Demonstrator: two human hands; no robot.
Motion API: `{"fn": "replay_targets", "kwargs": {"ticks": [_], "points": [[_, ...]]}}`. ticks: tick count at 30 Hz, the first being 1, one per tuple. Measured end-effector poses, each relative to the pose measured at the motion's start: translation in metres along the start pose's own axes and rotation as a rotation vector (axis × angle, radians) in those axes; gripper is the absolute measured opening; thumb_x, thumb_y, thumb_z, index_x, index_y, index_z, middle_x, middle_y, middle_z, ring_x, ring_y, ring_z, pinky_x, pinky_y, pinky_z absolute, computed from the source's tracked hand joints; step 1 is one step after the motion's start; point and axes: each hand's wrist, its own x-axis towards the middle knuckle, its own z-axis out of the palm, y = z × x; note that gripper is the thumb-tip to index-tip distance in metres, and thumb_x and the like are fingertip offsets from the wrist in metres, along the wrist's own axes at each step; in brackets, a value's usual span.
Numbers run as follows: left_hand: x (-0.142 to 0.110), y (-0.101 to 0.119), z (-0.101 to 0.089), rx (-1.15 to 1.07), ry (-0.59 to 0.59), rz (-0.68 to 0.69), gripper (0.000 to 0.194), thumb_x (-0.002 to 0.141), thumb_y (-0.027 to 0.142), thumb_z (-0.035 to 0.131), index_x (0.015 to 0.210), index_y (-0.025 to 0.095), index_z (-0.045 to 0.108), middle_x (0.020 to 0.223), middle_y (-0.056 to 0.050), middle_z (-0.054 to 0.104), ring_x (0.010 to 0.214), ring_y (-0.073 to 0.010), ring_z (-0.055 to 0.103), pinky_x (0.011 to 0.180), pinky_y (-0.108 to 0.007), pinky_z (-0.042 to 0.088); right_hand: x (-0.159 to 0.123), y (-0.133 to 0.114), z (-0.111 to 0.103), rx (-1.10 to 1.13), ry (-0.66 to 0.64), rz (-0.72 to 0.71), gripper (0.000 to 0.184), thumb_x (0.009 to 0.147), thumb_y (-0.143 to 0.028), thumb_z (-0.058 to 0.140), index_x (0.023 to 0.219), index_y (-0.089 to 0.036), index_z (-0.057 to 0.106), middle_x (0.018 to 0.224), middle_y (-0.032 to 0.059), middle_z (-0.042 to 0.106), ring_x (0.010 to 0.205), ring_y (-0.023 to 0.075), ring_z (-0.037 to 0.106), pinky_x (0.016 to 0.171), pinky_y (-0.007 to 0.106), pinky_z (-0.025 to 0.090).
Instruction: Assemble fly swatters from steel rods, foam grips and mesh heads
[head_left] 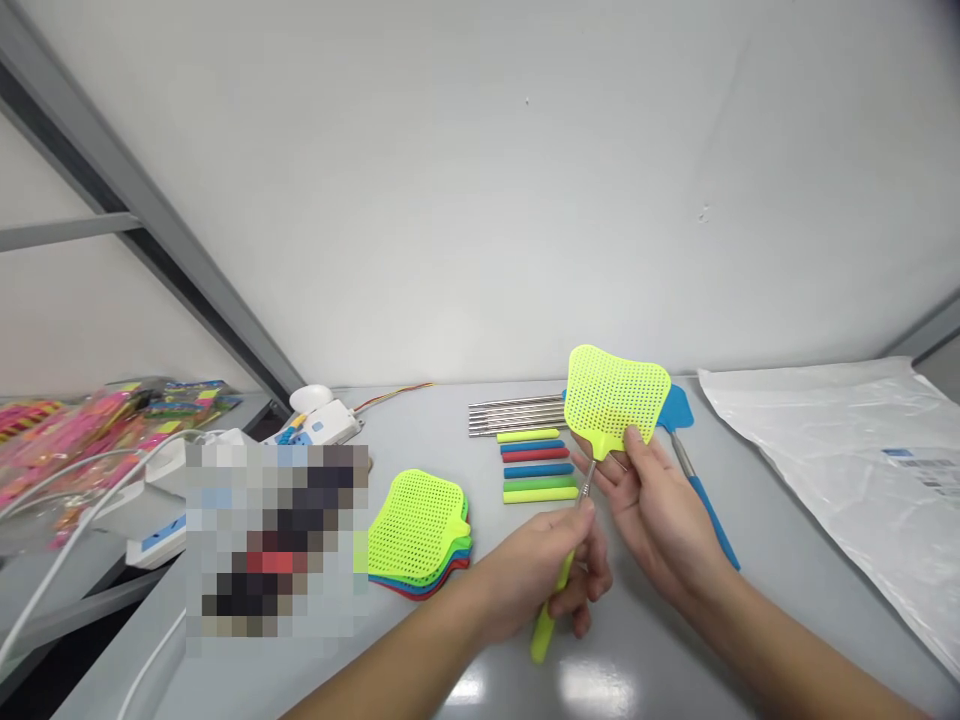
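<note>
Two hands hold one yellow swatter in the head view, upright and a little tilted, in front of the person and above the table (pixel 420 665). The left hand (pixel 551 560) has its fingers curled around the lower part, where the rod (pixel 587 480) goes down to the yellow grip (pixel 544 635). The right hand (pixel 660 500) pinches the paddle (pixel 617 400) at its lower edge, thumb in front, and other fingers behind it. This piece has paddle, rod and grip in one line, so I judge it is nearly or fully assembled; whether the joints are tight, I cannot tell. To the right, partly behind the right hand, lies a blue swatter (pixel 712 520), which looks already complete. Much seems to be left: a stack of paddles (pixel 416 525) lies on the left side, and near the wall there are loose rods (pixel 516 415), with loose grips (pixel 538 470) in several colours just in front of them, not yet joined to anything.
</note>
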Motion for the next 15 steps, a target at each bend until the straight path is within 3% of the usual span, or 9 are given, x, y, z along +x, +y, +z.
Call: {"fn": "replay_targets", "kwargs": {"ticks": [6,15], "points": [[-0.0001,-0.0034,-0.0006,-0.017,0.012,0.019,0.047,0.095,0.056,0.036,0.075,0.016,0.051,0.062,0.004,0.055,0.034,-0.0032,0.032,0.055,-0.026,0.045,-0.0002,0.001,0.002,0.004,0.002,0.01,0.017,0.09,-0.038,0.058,0.106,-0.031,0.059,0.104,-0.0027,0.068,0.103,0.0165,0.066,0.1,0.042,0.051],[0.0008,-0.0043,-0.0012,-0.041,-0.002,0.037,0.047,0.095,0.056,0.034,0.075,0.017,0.051,0.059,0.004,0.054,0.034,-0.0039,0.033,0.057,-0.027,0.044,-0.0005,0.0031,-0.0002,-0.012,-0.01,0.006,0.023,0.09,-0.039,0.059,0.111,-0.031,0.058,0.115,-0.0001,0.067,0.108,0.019,0.064,0.098,0.043,0.053]]}}
